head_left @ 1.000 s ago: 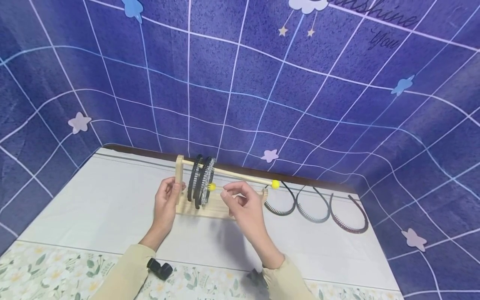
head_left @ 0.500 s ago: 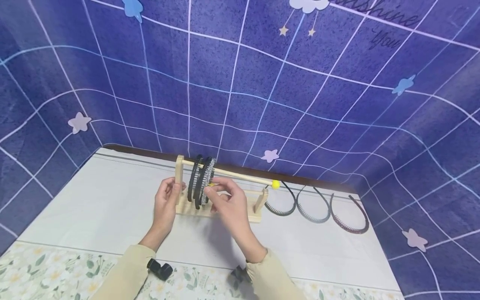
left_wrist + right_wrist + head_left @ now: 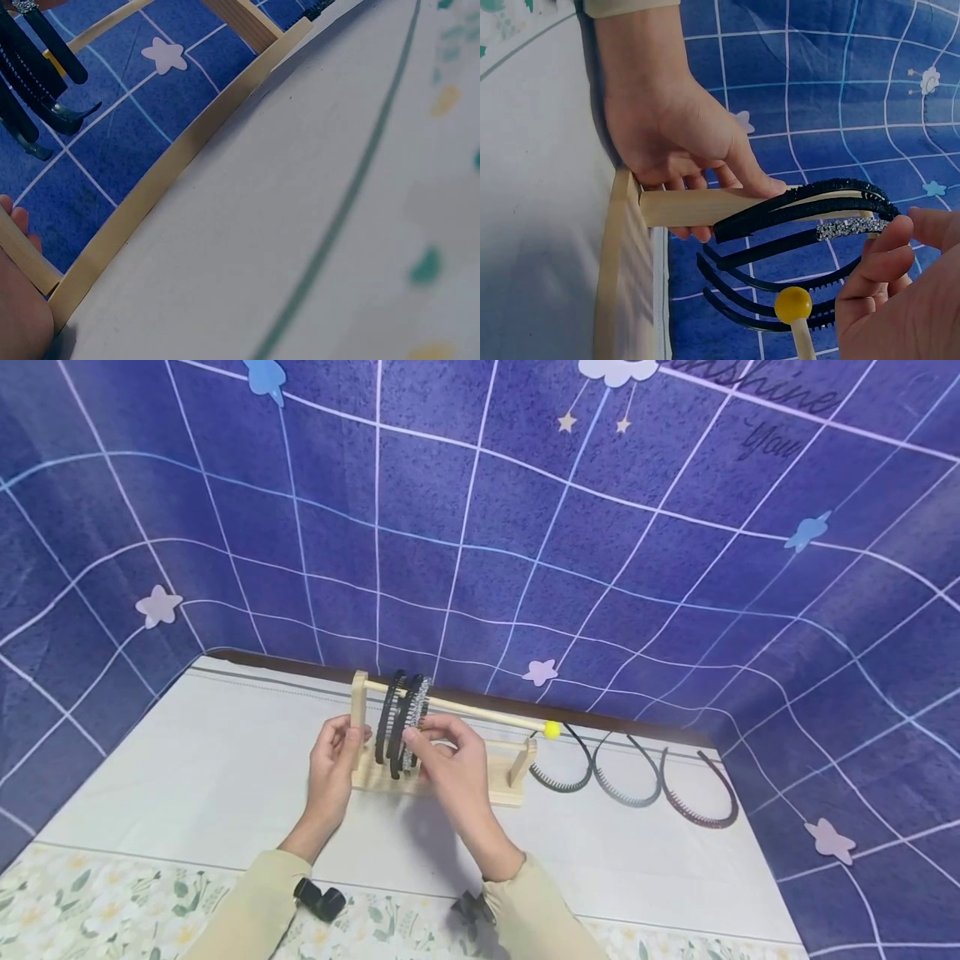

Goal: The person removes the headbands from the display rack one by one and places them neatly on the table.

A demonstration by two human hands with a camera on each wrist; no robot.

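My left hand [image 3: 330, 768] grips the left upright [image 3: 359, 697] of a wooden display stand [image 3: 506, 787]. On the stand's upper rod [image 3: 487, 713] hang black toothed headbands [image 3: 388, 718], the outermost with a silver glitter band. Thumb and fingers of my right hand [image 3: 457, 768] pinch that glittery headband [image 3: 844, 228] at its right side. In the right wrist view, a yellow ball [image 3: 793, 305] tips a lower rod inside the headbands' loops. Another yellow ball [image 3: 552, 729] caps the upper rod. My right fingers hide part of the glitter band in the head view.
To the right of the stand, three more headbands lie on the white tabletop: a black one [image 3: 562, 787], a grey-blue one [image 3: 626, 799] and a dark brown one [image 3: 701, 820]. A blue gridded curtain [image 3: 480, 527] rises behind. Flowered cloth [image 3: 112, 902] covers the near edge.
My right hand has moved left from beside the lower rod's yellow ball to the glittery headband, uncovering the short right upright. My left hand and the stand have stayed in place.
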